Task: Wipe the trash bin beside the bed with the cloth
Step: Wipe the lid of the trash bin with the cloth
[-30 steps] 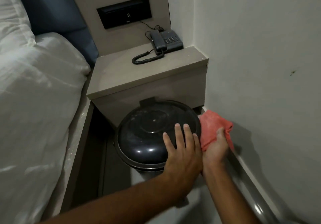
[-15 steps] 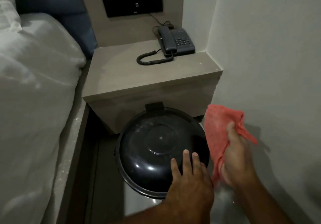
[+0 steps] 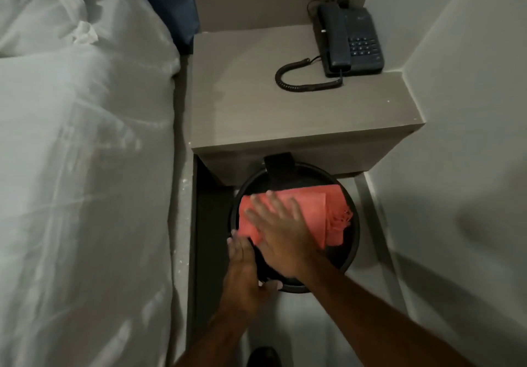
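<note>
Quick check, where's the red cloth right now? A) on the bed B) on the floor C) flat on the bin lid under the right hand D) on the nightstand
C: the red cloth lies spread on the bin lid, with the right hand flat on it.

Coral-pink cloth [image 3: 319, 210]; black, perhaps dusty, bin lid [image 3: 349, 241]

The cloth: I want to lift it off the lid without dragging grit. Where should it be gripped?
Pinch the cloth at its frayed right edge, coming from the wall side. That edge lies bunched and free on the lid; the right hand covers the left part.
</note>
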`<state>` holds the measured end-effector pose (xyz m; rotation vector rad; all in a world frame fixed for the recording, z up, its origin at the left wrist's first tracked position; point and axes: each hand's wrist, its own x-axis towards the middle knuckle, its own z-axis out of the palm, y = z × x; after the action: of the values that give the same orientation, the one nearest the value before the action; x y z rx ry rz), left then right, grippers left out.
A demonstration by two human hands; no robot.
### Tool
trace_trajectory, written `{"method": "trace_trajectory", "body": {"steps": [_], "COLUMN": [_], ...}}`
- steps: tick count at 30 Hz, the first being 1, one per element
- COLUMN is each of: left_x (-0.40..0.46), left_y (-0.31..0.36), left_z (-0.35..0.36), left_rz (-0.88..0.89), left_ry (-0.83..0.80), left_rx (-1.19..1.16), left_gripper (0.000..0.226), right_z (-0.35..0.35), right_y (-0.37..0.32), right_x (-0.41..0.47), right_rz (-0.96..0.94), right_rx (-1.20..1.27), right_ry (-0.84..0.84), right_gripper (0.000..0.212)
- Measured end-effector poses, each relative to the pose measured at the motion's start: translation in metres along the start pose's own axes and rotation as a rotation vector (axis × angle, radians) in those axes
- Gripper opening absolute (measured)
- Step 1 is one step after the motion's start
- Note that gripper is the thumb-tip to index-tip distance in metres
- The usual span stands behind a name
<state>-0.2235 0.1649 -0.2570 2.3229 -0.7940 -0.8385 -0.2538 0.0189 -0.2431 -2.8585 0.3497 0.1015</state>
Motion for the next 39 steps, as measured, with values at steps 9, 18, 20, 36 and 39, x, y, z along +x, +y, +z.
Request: {"method": "trace_trajectory", "body": {"steps": [9, 18, 20, 36, 39], "left_x": [0.005, 0.045, 0.045, 0.121, 0.146], "left_y": [0.004, 0.075, 0.114, 0.199, 0.189], "left_z": [-0.032, -0.127, -0.133, -0.224, -0.240], "left_rz": [-0.118, -0.170, -0.236, -0.426, -0.423], "left_ry": [-0.068, -0.445, -0.339, 0.102, 0.208], "left_rx": [0.034, 0.005, -0.232, -1.395, -1.116], "left_gripper": [0.104, 0.047, 0.036, 0.039, 0.032], "right_z": [-0.040, -0.145, -0.170, -0.298, -0.271], "right_y": [0.036, 0.080, 0.075, 0.116, 0.124], "right_x": [-0.105, -0.117, -0.090, 0.076, 0.103], "right_rz": [-0.265, 0.828, 1.042, 0.834, 0.992], "right_rx": [0.084, 0.806, 1.080, 2.021, 1.789], "right_ry": [-0.316, -0.061, 0.212, 0.168, 0.083], "right_gripper": [0.049, 0.028, 0.020, 0.020, 0.023]}}
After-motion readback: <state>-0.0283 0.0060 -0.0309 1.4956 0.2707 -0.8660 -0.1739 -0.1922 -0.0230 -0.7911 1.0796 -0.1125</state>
